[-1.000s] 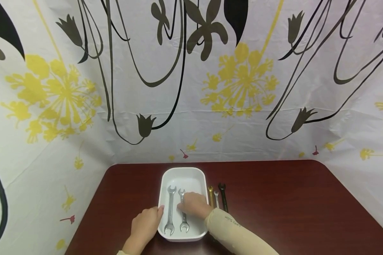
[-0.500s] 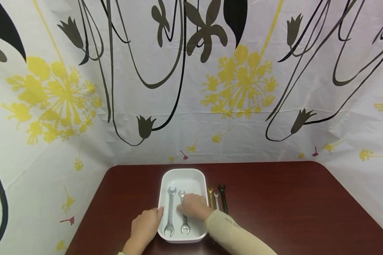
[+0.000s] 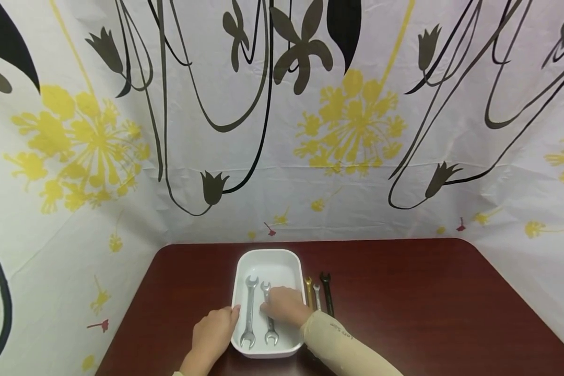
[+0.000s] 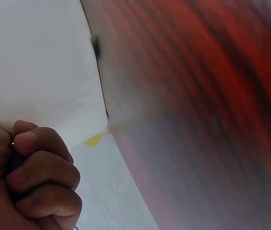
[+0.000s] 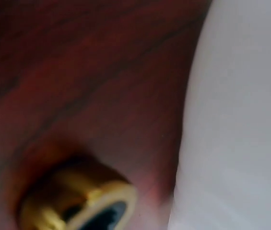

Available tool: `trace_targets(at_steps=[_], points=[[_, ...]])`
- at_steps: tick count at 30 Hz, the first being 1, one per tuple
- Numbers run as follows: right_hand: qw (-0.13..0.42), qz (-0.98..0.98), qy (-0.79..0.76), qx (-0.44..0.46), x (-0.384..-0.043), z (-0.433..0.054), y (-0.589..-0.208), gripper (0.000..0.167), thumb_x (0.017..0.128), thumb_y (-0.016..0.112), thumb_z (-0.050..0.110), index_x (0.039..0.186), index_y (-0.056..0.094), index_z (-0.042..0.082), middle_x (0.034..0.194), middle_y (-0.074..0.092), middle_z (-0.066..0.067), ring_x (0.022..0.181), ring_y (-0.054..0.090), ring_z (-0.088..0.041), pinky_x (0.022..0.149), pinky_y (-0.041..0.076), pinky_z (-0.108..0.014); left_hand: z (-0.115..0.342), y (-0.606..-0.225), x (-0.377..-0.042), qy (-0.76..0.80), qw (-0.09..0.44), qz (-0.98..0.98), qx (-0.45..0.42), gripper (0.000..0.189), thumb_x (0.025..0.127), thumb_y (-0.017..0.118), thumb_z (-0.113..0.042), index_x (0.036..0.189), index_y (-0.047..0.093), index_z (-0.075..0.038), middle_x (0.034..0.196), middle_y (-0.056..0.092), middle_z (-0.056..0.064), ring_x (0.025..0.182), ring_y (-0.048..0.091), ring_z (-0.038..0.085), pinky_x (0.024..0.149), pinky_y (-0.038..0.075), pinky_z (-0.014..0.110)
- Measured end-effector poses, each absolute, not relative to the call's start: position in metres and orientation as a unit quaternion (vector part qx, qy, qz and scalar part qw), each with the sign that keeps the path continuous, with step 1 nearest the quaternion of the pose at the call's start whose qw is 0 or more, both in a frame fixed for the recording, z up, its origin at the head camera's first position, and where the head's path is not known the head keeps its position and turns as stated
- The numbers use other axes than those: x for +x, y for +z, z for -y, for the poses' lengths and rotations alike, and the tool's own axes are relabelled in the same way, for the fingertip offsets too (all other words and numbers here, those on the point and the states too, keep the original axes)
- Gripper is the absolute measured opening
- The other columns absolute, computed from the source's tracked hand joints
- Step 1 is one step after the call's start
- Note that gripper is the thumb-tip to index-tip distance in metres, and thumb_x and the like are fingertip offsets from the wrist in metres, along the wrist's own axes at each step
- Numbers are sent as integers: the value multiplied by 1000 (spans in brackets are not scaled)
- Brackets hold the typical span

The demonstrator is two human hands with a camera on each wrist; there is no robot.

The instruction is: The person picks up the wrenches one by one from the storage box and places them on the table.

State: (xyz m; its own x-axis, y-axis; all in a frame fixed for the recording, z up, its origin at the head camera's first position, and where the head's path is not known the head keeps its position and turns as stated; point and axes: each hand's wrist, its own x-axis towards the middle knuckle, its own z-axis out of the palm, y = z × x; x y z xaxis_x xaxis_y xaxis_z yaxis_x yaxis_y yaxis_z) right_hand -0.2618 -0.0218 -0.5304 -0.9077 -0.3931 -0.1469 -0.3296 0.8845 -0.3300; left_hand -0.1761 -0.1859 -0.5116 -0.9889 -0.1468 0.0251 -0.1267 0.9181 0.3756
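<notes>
A white tray (image 3: pixel 269 254) stands on the dark red table, with two silver open-end wrenches inside. The longer wrench (image 3: pixel 249 313) lies along the left side. My right hand (image 3: pixel 288 305) reaches over the tray's right rim and pinches the shorter wrench (image 3: pixel 270 326) at its middle; both of its ends show. At the tray's lower left, my left hand (image 3: pixel 211 334) grips the edge, thumb on the rim. Its curled fingers show beside the tray wall (image 4: pixel 39 62) in the left wrist view. The right hand is out of its own wrist view.
Right of the tray lie a gold wrench (image 3: pixel 309 292), a small silver wrench (image 3: pixel 317 296) and a black wrench (image 3: pixel 327 293), partly behind the right forearm. A round gold end (image 5: pixel 80 194) appears blurred in the right wrist view. Patterned cloth (image 3: pixel 188 156) hangs behind the table (image 3: pixel 404 292).
Both hands and the wrenches keep their places in relation to the tray. Only the head view has shifted slightly.
</notes>
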Motion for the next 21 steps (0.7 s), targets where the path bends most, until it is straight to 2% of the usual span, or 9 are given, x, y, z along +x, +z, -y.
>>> trace_targets(at_steps=[6,15,21], points=[[114,-963,-151,-191,-261,21,-530,40,87,59,33,53,45,18,49,48,4,44,43,-10,50,36,-29,186,-511,-175,-190,27,979,64,41,98,48,-39,68,58,-13,64,62,6,54,56,24,48,38,41],[106,-967,-146,-182,-263,23,-530,30,82,60,31,57,49,18,53,49,2,47,44,-12,49,37,-29,187,-512,-177,-184,32,980,70,39,97,50,-37,67,57,-14,62,60,5,53,55,22,47,38,40],[111,-964,-154,-185,-263,23,-533,35,83,60,31,53,46,19,50,46,4,44,42,-10,47,36,-28,186,-515,-177,-183,35,980,73,39,97,50,-37,68,58,-13,63,61,6,54,57,25,47,38,41]])
